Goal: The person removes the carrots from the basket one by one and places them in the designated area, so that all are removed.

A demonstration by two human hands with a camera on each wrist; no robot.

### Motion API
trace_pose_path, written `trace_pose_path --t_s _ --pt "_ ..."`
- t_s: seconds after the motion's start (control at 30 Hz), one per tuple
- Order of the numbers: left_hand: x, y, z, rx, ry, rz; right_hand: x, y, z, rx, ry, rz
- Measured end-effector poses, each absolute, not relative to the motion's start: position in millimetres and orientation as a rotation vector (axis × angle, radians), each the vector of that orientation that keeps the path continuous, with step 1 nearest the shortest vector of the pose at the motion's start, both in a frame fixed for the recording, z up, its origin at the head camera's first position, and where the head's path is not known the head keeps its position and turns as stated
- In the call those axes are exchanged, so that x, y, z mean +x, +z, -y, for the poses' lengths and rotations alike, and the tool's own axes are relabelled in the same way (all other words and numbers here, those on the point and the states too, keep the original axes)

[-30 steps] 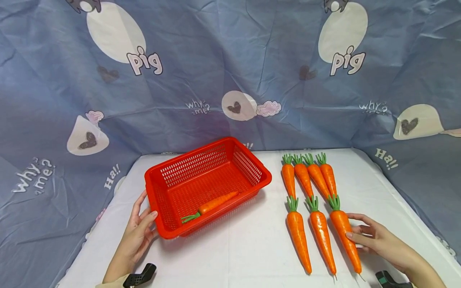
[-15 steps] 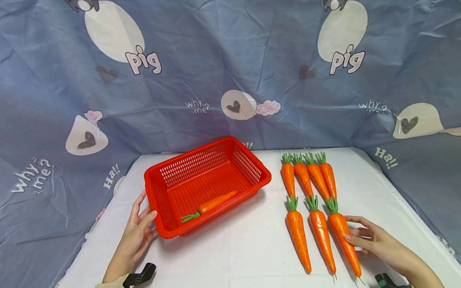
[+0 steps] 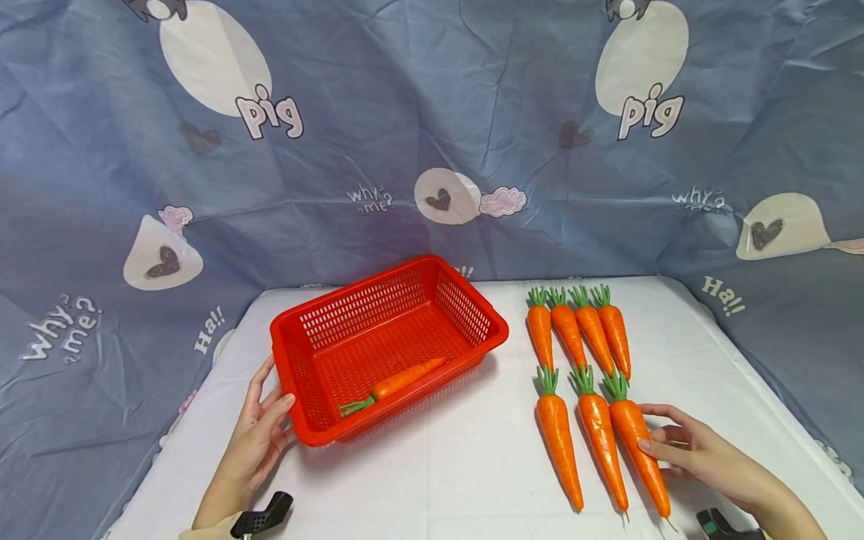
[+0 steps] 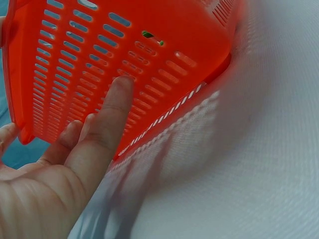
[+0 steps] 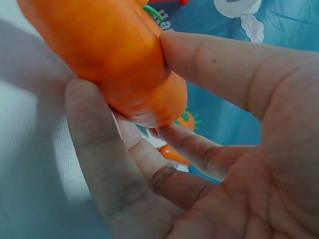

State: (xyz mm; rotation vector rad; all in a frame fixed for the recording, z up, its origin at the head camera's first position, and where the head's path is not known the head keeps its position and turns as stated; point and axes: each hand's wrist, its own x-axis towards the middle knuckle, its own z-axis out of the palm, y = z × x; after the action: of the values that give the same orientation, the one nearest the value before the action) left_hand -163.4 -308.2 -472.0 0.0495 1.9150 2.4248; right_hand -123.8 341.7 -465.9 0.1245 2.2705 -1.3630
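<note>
A red plastic basket (image 3: 432, 319) with slotted walls sits left of the middle of the white table. Inside it, one carrot (image 3: 408, 379) lies along the near wall. My left hand (image 3: 259, 431) holds the basket's left end, thumb on the rim and fingers against the outer wall, as the left wrist view shows. On the right, my right hand (image 3: 695, 450) grips a carrot (image 3: 637, 442) between thumb and fingers; whether it touches the table I cannot tell. Left of it, apart from the hand, lie a second carrot (image 3: 603, 446) and a third carrot (image 3: 559, 450).
Behind these, a far row of several carrots (image 3: 567, 334) lies side by side, green tops away from me. A blue printed cloth (image 3: 378, 112) hangs behind the white table (image 3: 466, 465) and along both its sides. A black wrist device (image 3: 263, 517) shows at my left wrist.
The carrot in my right hand has moved slightly left, closer to the middle carrot of the near row. My left hand and the basket look unmoved.
</note>
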Motion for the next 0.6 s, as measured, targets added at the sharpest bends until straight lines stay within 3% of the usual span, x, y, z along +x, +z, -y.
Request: trace_pose_path --t_s 0.6 --pt "-165.3 -473.8 308.1 0.041 2.434 -1.915 -124.6 -467.4 -341.1 0.003 -1.355 -2.277"
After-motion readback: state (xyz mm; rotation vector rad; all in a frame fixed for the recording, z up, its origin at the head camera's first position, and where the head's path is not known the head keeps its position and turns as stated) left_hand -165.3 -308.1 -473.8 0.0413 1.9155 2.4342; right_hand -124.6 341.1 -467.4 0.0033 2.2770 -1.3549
